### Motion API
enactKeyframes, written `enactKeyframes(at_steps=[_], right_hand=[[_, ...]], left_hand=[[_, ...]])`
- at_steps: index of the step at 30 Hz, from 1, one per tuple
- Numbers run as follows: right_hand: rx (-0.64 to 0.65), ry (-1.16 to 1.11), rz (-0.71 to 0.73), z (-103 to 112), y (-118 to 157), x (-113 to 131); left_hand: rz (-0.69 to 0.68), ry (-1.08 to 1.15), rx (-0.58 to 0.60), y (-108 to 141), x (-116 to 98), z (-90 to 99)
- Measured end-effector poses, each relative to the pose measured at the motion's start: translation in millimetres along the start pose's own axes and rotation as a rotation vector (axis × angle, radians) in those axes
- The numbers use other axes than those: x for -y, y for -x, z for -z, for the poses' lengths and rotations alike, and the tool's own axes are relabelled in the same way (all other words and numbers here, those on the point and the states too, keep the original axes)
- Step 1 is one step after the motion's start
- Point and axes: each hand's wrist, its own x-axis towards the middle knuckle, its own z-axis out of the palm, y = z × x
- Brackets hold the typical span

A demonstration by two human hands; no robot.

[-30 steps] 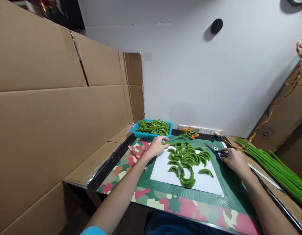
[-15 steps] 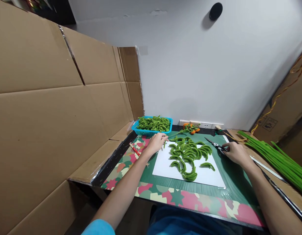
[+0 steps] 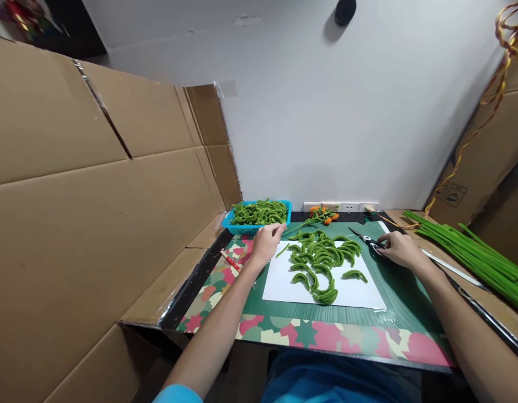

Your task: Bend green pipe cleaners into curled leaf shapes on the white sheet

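My left hand is over the upper left corner of the white paper, close to the blue basket. Its thumb and fingers are pinched together; anything between them is too small to make out. A short green strip lies on the paper just beside it. Many curved green fuzzy pieces are spread over the paper. On the right, my right hand has its fingers closed around the handles of the scissors, whose blades point up and left on the green mat.
Green curved pieces fill the basket. Orange flowers on a green stem lie behind the paper. A red stick is at the left, long green stems at the right. A cardboard wall borders the left side.
The camera view has shifted slightly. My left hand has moved a little away from the short green strip, which is now tilted on the paper. My right hand remains at the scissors.
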Motion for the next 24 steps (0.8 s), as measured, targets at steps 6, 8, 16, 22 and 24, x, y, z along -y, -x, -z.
enactKeyframes(at_steps=[6, 8, 16, 22, 24], right_hand=[[0.079, 0.025, -0.014, 0.8, 3.0, 5.4], [0.082, 0.047, -0.019, 1.6, 6.2, 8.9], [-0.174, -0.327, 0.267, 14.2, 33.7, 72.9], [-0.078, -0.652, 0.725, -8.7, 59.7, 129.5], [-0.121, -0.649, 0.721, -16.5, 65.3, 135.9]], left_hand=[[-0.029, 0.184, -0.073, 1.8, -6.2, 0.5], [-0.017, 0.258, -0.059, 4.0, -9.5, -0.8], [-0.038, 0.403, 0.371, 21.7, -35.3, -25.7], [-0.123, 0.405, 0.623, 32.0, -45.1, -33.0], [-0.118, 0.456, 0.673, 34.1, -46.9, -33.7]])
